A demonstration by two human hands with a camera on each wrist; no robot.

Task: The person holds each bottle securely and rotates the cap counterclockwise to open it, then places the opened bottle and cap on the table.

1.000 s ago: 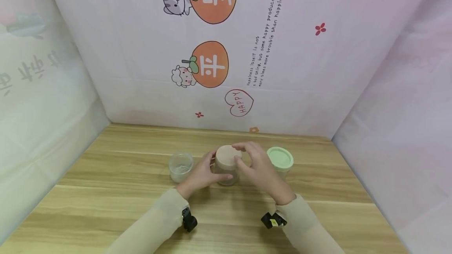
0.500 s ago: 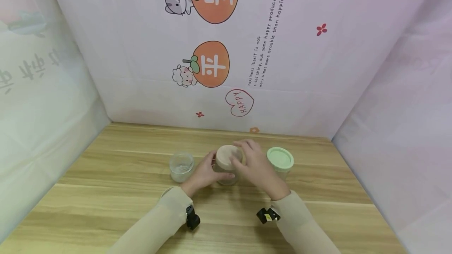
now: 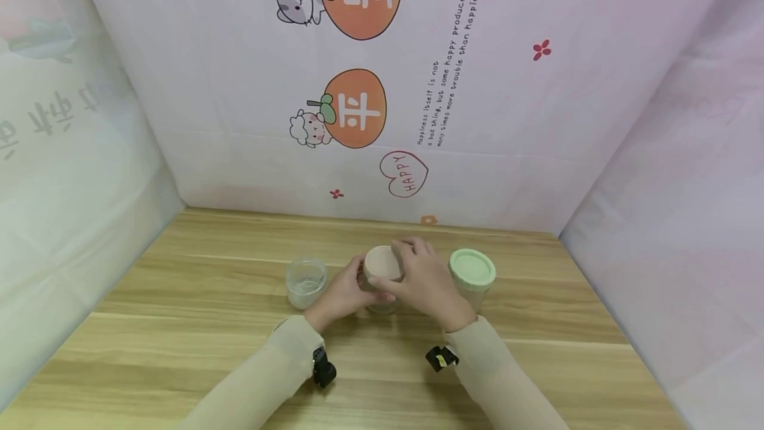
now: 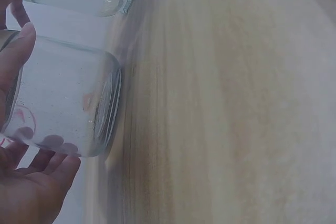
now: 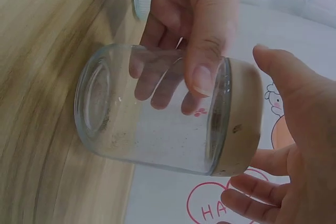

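A clear glass jar point(image 5: 157, 124) with a beige lid point(image 5: 241, 119) stands upright mid-table. My left hand point(image 3: 343, 294) grips the jar's body, its thumb on the near side and its fingers behind the glass. Over the lid, my right hand point(image 3: 426, 284) has its thumb at the near edge and its fingers curled at the far side. The right wrist view shows those fingertips by the lid's rim and a gap between lid and palm. In the head view, part of the lid is hidden by my right hand.
To the left stands an uncovered clear glass jar point(image 3: 306, 284). A jar with a green lid point(image 3: 473, 267) is close to my right hand. Behind the wooden table point(image 3: 179, 337) hangs a white printed cloth point(image 3: 489, 151), with more cloth at both sides.
My right hand has shifted left and closer over the beige lid, its thumb sliding along the near rim. My left hand keeps its grip on the jar, which stays nearly in place.
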